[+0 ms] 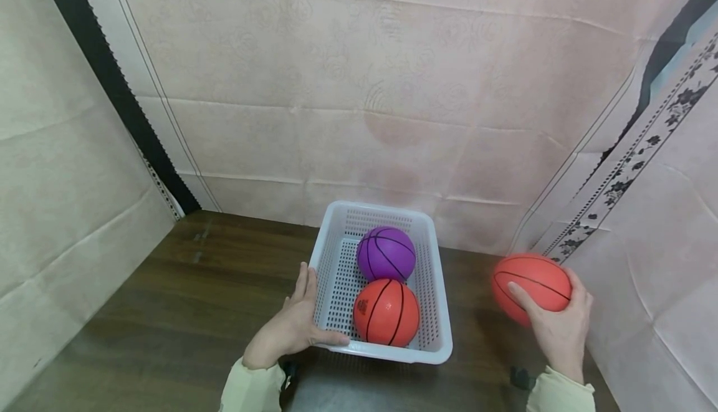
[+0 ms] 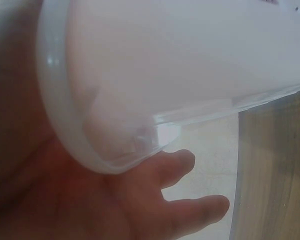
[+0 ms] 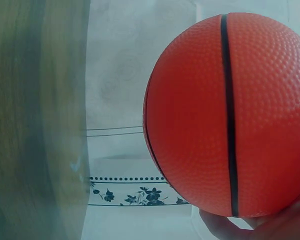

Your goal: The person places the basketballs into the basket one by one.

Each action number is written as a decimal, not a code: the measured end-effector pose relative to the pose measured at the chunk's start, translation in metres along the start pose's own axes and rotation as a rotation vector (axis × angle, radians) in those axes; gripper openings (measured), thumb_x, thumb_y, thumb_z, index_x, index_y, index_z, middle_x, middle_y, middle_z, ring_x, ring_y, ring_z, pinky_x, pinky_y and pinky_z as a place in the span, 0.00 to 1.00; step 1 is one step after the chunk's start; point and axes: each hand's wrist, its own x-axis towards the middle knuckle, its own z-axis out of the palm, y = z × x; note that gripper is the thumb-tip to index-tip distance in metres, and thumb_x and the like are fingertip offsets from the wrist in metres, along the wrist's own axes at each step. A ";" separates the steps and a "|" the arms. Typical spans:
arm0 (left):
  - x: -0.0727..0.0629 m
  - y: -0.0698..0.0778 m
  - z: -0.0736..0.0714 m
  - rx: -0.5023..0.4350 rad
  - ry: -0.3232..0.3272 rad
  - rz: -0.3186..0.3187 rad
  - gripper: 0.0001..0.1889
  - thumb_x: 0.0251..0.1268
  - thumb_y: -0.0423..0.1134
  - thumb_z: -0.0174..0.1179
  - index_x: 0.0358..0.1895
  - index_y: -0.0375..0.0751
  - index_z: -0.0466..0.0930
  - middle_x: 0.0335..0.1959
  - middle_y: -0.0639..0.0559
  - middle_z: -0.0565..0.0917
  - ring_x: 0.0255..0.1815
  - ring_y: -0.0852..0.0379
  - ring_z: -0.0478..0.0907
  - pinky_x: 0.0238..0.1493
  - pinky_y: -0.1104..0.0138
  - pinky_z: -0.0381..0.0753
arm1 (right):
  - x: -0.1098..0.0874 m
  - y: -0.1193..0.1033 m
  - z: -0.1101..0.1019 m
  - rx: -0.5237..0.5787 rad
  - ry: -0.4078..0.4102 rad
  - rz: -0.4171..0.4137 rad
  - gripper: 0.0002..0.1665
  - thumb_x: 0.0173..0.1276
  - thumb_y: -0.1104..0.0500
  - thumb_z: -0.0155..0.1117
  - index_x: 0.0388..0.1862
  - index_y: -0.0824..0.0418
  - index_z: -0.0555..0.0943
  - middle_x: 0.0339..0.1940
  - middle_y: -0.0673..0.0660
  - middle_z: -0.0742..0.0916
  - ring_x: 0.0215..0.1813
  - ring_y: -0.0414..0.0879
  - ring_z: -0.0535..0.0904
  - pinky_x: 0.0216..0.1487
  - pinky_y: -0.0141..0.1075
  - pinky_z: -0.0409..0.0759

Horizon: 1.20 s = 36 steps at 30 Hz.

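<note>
A white plastic basket (image 1: 440, 312) stands on the table with a purple toy basketball (image 1: 387, 254) and an orange one (image 1: 386, 313) inside, the purple one farther back. My left hand (image 1: 291, 331) rests against the basket's near left corner, thumb along the front rim and fingers straight beside the left wall. In the left wrist view the rounded corner of the basket (image 2: 57, 100) lies against the palm. Off to the right, my right hand (image 1: 563, 334) grips another orange basketball (image 1: 530, 284), held above the table; its black seam and pebbled skin fill much of the right wrist view.
Dark brown wooden table (image 1: 185, 312) lies under everything. Pale patterned cloth (image 1: 359, 88) hangs behind, with more cloth along both sides. At the right, a floral border strip (image 1: 622, 178) runs down to the table. A small dark object (image 1: 521, 378) appears by the right sleeve.
</note>
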 end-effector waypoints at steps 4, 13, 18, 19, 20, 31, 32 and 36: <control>0.000 0.000 0.000 0.004 0.000 -0.006 0.77 0.34 0.63 0.77 0.76 0.34 0.27 0.77 0.43 0.21 0.76 0.31 0.38 0.67 0.34 0.44 | -0.001 -0.001 0.002 -0.001 -0.013 -0.012 0.58 0.45 0.42 0.81 0.74 0.35 0.60 0.68 0.53 0.67 0.64 0.51 0.63 0.56 0.59 0.71; 0.001 -0.001 0.001 0.007 0.002 -0.006 0.77 0.33 0.63 0.77 0.76 0.34 0.28 0.77 0.43 0.21 0.76 0.32 0.37 0.67 0.35 0.43 | -0.005 -0.012 0.003 0.018 -0.046 -0.022 0.57 0.45 0.43 0.82 0.73 0.32 0.60 0.68 0.51 0.67 0.64 0.50 0.64 0.56 0.60 0.72; 0.002 -0.001 0.001 0.011 0.002 -0.009 0.77 0.33 0.64 0.77 0.76 0.35 0.27 0.77 0.43 0.22 0.76 0.33 0.37 0.68 0.35 0.42 | -0.009 -0.019 0.002 0.019 -0.081 -0.036 0.58 0.47 0.43 0.81 0.74 0.32 0.59 0.68 0.51 0.67 0.64 0.52 0.64 0.55 0.61 0.73; 0.002 -0.002 0.001 0.012 0.002 -0.008 0.77 0.33 0.64 0.77 0.76 0.34 0.28 0.77 0.43 0.22 0.76 0.32 0.37 0.68 0.35 0.42 | -0.010 -0.020 0.002 0.019 -0.088 -0.036 0.58 0.47 0.43 0.81 0.74 0.31 0.58 0.68 0.51 0.67 0.64 0.53 0.64 0.55 0.62 0.73; 0.002 -0.002 0.001 0.013 0.003 -0.007 0.77 0.33 0.64 0.77 0.76 0.34 0.28 0.77 0.43 0.22 0.76 0.32 0.37 0.67 0.35 0.42 | -0.010 -0.021 0.001 0.019 -0.094 -0.036 0.58 0.47 0.43 0.80 0.74 0.31 0.58 0.69 0.51 0.66 0.65 0.54 0.64 0.55 0.62 0.73; 0.002 -0.002 0.001 0.017 0.004 0.000 0.77 0.33 0.64 0.77 0.76 0.34 0.27 0.77 0.42 0.21 0.76 0.33 0.36 0.68 0.35 0.41 | -0.020 -0.034 -0.001 0.015 -0.143 -0.124 0.59 0.46 0.46 0.82 0.74 0.30 0.59 0.69 0.50 0.66 0.64 0.54 0.64 0.51 0.60 0.76; 0.002 -0.002 0.001 0.016 0.004 0.001 0.77 0.33 0.64 0.77 0.76 0.34 0.27 0.77 0.42 0.21 0.76 0.33 0.36 0.68 0.35 0.41 | -0.022 -0.036 -0.001 0.017 -0.150 -0.142 0.60 0.45 0.47 0.83 0.73 0.30 0.59 0.68 0.50 0.67 0.63 0.53 0.64 0.51 0.59 0.76; 0.001 -0.001 0.000 0.018 0.002 0.004 0.77 0.34 0.64 0.77 0.76 0.34 0.27 0.76 0.42 0.21 0.76 0.33 0.36 0.68 0.36 0.41 | -0.028 -0.042 -0.001 0.029 -0.185 -0.217 0.61 0.43 0.51 0.84 0.73 0.29 0.60 0.68 0.48 0.68 0.61 0.50 0.66 0.50 0.53 0.75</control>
